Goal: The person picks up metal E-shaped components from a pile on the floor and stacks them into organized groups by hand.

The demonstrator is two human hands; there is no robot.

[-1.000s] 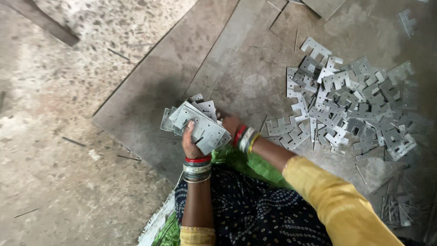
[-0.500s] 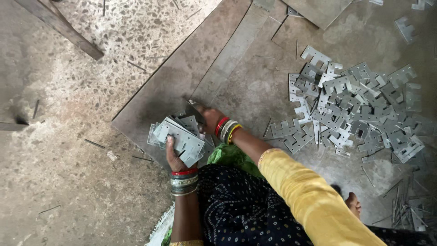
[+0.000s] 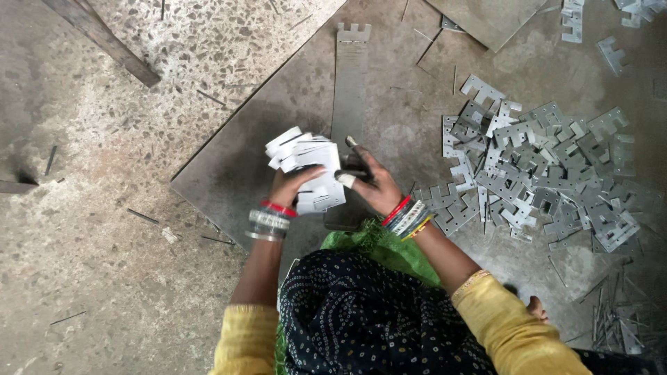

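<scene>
Two hands are seen: left hand [image 3: 295, 186], right hand [image 3: 372, 184]. One stack of stamped metal plates [image 3: 309, 167] is held, plate count too dense to be told. One loose pile of plates [image 3: 542, 173] is spread on the floor, dozens, not countable. One long notched strip [image 3: 351, 76] is laid flat. Two large sheets are counted: sheet [image 3: 278, 118], corner sheet [image 3: 490, 17]. One wooden bar [image 3: 104, 42].

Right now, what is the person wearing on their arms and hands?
Both arms have yellow sleeves ending above the elbow. The left hand has a stack of bangles at its wrist, red above silver. The right hand has red, silver and yellow bangles at its wrist, plus a white wrap on one fingertip. No gloves.
</scene>
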